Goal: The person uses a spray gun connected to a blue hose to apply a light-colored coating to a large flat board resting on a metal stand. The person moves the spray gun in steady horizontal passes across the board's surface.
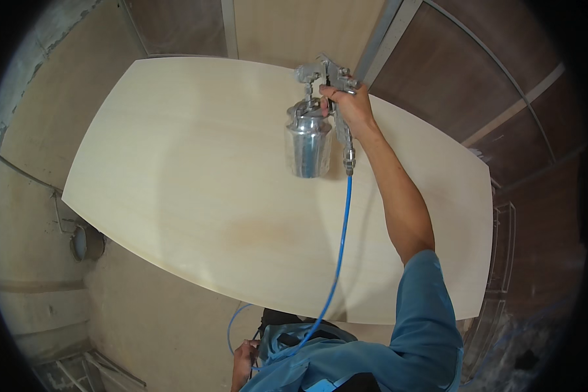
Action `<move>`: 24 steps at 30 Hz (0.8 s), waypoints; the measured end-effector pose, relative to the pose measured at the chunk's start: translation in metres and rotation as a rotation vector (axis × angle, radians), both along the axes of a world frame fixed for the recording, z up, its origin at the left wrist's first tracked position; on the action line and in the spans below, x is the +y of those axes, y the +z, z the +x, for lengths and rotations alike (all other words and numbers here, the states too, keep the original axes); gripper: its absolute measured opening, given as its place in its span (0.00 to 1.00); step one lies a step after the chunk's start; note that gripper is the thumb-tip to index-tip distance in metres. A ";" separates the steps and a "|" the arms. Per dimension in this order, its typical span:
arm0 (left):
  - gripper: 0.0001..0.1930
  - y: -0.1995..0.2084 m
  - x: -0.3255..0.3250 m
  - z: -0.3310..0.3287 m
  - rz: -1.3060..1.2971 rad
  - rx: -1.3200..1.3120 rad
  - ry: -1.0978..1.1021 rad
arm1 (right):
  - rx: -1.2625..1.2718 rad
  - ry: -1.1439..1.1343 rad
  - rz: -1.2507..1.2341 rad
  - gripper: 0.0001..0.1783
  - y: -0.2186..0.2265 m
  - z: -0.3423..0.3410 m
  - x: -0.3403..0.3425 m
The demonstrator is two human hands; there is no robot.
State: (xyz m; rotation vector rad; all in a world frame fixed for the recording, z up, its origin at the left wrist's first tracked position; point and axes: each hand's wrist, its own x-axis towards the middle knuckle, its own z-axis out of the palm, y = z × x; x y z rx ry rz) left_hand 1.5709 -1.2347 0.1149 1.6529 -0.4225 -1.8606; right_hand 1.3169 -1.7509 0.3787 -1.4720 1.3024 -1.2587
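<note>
Fingers of our right hand (pixel 347 104) were wrapped around the grip of a shiny silver metal spray gun (pixel 326 81), holding it over the far edge of a large pale wooden panel (pixel 189 183). The gun's polished, cylindrical metal cup (pixel 307 145) hung below the gun body, over the panel's far half and a little right of its middle. From the foot of the grip a thin blue air hose (pixel 338 255) dropped toward us, crossed the panel's near edge and curled into a loop close to our waist.

Our left hand (pixel 244 362) sat low by our body, beyond the near edge of the panel, closed loosely on the loop of that blue hose; we could see only part of it, so how firm the hold was we could not tell. Our right arm stretched out across the right half of the panel, bare to the elbow, with a blue sleeve (pixel 424 320) above that.

The panel lay flat and broad, its surface light cream with a faint tan patch near the middle. Around it stood dusty beige walls on the left and dark brown boards (pixel 477 72) leaning at the far right corner.
</note>
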 end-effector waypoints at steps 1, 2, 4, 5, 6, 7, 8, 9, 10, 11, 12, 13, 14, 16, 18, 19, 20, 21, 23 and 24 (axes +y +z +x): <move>0.34 -0.001 -0.006 0.008 -0.025 -0.023 -0.018 | -0.030 0.071 -0.003 0.05 0.000 0.004 0.002; 0.34 -0.002 -0.012 0.017 -0.050 -0.046 -0.036 | -0.016 0.029 0.011 0.05 0.000 0.007 0.006; 0.34 -0.002 -0.023 0.038 -0.077 -0.086 -0.049 | 0.012 0.058 0.031 0.04 -0.003 0.008 0.014; 0.34 -0.002 -0.029 0.048 -0.080 -0.104 -0.043 | 0.089 0.017 0.017 0.04 -0.005 0.007 0.018; 0.34 -0.001 -0.033 0.058 -0.090 -0.121 -0.057 | 0.082 0.021 0.026 0.05 -0.008 0.005 0.021; 0.34 0.002 -0.035 0.068 -0.079 -0.128 -0.014 | 0.080 0.006 0.022 0.06 -0.012 0.005 0.024; 0.35 0.006 -0.035 0.077 -0.075 -0.135 0.010 | 0.082 -0.023 0.019 0.08 -0.018 0.005 0.025; 0.35 0.010 -0.032 0.082 -0.024 -0.198 0.044 | 0.085 -0.025 0.046 0.09 -0.026 0.008 0.024; 0.35 0.017 -0.027 0.090 -0.074 -0.191 0.069 | 0.057 -0.057 0.022 0.09 -0.035 0.009 0.023; 0.35 0.022 -0.014 0.085 -0.073 -0.231 0.140 | 0.052 -0.052 0.018 0.08 -0.045 0.011 0.016; 0.35 0.026 -0.003 0.077 -0.071 -0.270 0.212 | 0.023 0.009 -0.036 0.08 -0.055 0.013 0.008; 0.34 0.036 0.016 0.070 -0.015 -0.280 0.241 | 0.076 -0.007 -0.004 0.11 -0.068 0.013 0.004; 0.34 0.045 0.035 0.059 -0.026 -0.316 0.291 | 0.061 -0.042 0.029 0.13 -0.080 0.011 -0.001; 0.34 0.065 0.068 0.033 0.038 -0.428 0.350 | -0.022 -0.009 -0.020 0.15 -0.099 0.008 -0.014; 0.31 0.084 0.089 0.002 0.025 -0.444 0.370 | -0.045 -0.072 0.007 0.03 -0.112 0.010 -0.024; 0.30 0.093 0.097 -0.014 0.045 -0.492 0.381 | -0.041 -0.023 -0.059 0.04 -0.116 0.014 -0.029; 0.29 0.101 0.102 -0.031 0.057 -0.461 0.375 | -0.025 -0.020 -0.118 0.04 -0.119 0.016 -0.032; 0.28 0.106 0.105 -0.049 0.075 -0.461 0.377 | -0.006 0.059 -0.159 0.05 -0.118 0.012 -0.033; 0.26 0.112 0.102 -0.068 0.135 -0.429 0.329 | 0.067 -0.028 -0.260 0.07 -0.115 0.004 -0.036; 0.27 0.113 0.099 -0.072 0.111 -0.448 0.333 | 0.097 -0.135 -0.252 0.08 -0.114 -0.004 -0.036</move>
